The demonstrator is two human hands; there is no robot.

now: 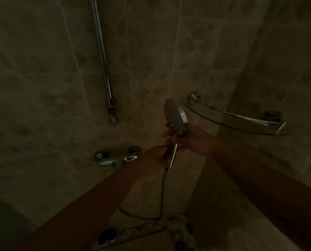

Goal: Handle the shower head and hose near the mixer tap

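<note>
both arms outstretched, hands (pixel 172 145) curled, close together

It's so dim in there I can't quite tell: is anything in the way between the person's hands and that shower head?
Nothing visible. Both hands are already on the shower head: the right hand grips it just under the round face, and the left hand pinches the handle lower down. The hose hangs free below.

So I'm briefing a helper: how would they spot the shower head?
Find the tiled corner with the glass shelf. Just left of the shelf, both hands hold a chrome handle; the shower head tops it, the only round disc dotted with nozzles.
</note>
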